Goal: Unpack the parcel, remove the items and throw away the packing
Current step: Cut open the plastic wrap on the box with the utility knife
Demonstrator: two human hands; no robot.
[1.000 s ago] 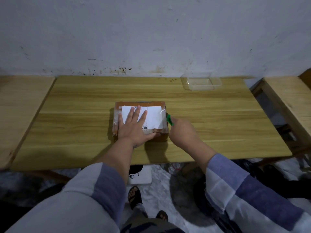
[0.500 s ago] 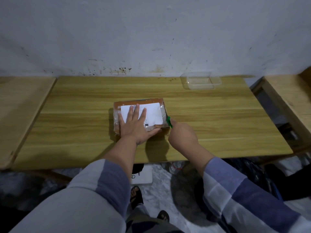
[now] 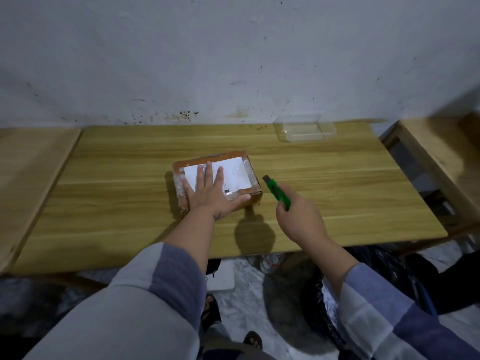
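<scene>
A brown cardboard parcel (image 3: 241, 162) wrapped in clear tape, with a white shipping label on top, lies in the middle of the wooden table (image 3: 337, 183). My left hand (image 3: 210, 193) presses flat on its top, fingers spread, thumb over the near edge. My right hand (image 3: 298, 216) is just right of the parcel and holds a green utility knife (image 3: 278, 192). The knife tip points up and left, a short gap from the parcel's right side.
A clear plastic container (image 3: 304, 128) stands at the table's back right by the wall. Wooden benches flank the table, left (image 3: 28, 172) and right (image 3: 439, 149). Dark bags (image 3: 384, 268) and a plastic bottle lie on the floor under the near edge.
My right hand has pulled the knife back from the parcel's right edge, to the right. The parcel has turned slightly counterclockwise under my left hand.
</scene>
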